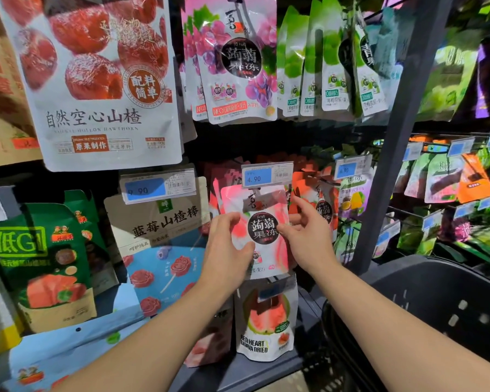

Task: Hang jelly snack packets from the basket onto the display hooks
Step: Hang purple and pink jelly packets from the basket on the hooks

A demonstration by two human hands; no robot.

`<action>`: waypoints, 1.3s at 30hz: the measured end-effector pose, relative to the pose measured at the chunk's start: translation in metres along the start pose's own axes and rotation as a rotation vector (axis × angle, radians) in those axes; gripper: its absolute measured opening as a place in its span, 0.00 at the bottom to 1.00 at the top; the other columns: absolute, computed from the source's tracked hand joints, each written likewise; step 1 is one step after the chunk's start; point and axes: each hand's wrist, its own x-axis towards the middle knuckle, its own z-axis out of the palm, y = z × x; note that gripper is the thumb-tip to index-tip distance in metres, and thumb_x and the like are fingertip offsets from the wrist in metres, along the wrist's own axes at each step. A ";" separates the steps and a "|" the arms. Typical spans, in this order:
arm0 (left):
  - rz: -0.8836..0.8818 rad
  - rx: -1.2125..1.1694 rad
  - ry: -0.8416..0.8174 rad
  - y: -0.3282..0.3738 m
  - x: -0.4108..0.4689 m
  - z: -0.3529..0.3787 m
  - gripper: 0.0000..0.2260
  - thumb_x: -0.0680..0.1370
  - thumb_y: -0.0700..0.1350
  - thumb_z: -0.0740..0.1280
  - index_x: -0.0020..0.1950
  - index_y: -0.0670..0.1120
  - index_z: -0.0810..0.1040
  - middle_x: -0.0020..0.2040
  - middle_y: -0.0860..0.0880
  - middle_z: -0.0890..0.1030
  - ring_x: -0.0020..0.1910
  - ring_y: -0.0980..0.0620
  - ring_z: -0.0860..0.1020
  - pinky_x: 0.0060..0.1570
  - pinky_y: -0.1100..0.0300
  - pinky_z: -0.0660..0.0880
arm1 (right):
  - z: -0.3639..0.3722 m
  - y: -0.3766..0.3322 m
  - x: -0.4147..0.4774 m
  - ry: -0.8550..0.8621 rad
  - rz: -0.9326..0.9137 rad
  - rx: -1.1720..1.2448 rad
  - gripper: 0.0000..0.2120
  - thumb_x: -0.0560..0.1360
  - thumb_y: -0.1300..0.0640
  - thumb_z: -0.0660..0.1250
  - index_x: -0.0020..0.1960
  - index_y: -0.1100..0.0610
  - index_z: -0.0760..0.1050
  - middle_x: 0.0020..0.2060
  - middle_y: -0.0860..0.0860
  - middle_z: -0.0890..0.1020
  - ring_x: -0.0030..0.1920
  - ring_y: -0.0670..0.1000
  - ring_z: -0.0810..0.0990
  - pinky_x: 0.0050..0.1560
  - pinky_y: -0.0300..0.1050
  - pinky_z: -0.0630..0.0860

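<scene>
Okay, left hand point(229, 246) and right hand point(307, 234) pinch the jelly packet point(264, 228); keep it level, seat its hole fully behind the 4.90 price tag point(267, 175).

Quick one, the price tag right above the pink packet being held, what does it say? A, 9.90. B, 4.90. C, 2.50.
B: the tag just above the pink packet, which the left hand and right hand both hold, reads 4.90.
</scene>
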 end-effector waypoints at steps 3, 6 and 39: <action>0.008 0.076 -0.028 -0.003 0.000 0.008 0.33 0.72 0.40 0.75 0.73 0.50 0.65 0.66 0.53 0.65 0.65 0.55 0.69 0.63 0.62 0.66 | 0.005 0.002 -0.003 0.057 -0.049 -0.110 0.22 0.75 0.59 0.74 0.65 0.48 0.72 0.48 0.45 0.80 0.43 0.46 0.80 0.52 0.49 0.81; 0.006 0.185 -0.034 -0.007 -0.001 0.016 0.39 0.70 0.42 0.76 0.77 0.52 0.59 0.73 0.53 0.57 0.74 0.48 0.61 0.68 0.53 0.66 | 0.010 0.010 -0.014 0.016 -0.165 -0.213 0.14 0.77 0.55 0.72 0.59 0.45 0.73 0.52 0.42 0.78 0.51 0.43 0.79 0.52 0.39 0.75; -0.069 0.321 0.028 -0.028 0.023 0.052 0.45 0.76 0.36 0.71 0.83 0.51 0.45 0.81 0.47 0.31 0.80 0.37 0.51 0.62 0.46 0.74 | 0.041 0.026 0.008 -0.254 0.038 -0.459 0.27 0.79 0.61 0.63 0.78 0.53 0.65 0.69 0.56 0.75 0.69 0.59 0.74 0.68 0.53 0.73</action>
